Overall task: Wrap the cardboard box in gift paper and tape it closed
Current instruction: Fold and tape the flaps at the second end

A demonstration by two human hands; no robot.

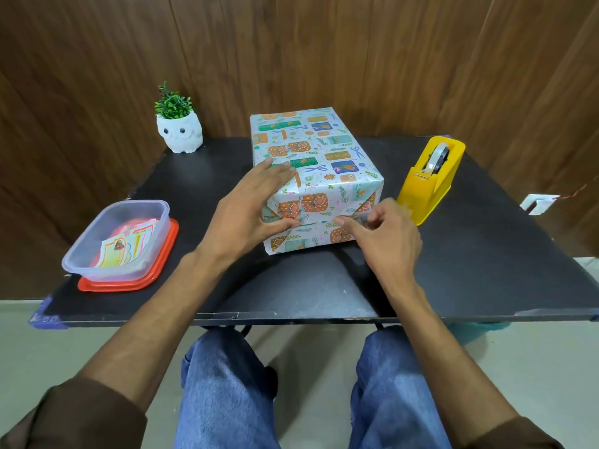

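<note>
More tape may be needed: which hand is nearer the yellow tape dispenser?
Right. The right hand is just left of the tape dispenser; the left hand is across the wrapped box.

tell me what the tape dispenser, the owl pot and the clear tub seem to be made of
Tape dispenser: likely moulded plastic, uniformly yellow, smooth, slightly glossy.
Owl pot: looks like ceramic or plaster, matte white with moulded relief; cannot tell which.
Clear tub: thin translucent plastic; the stickers inside show through its wall.
</note>
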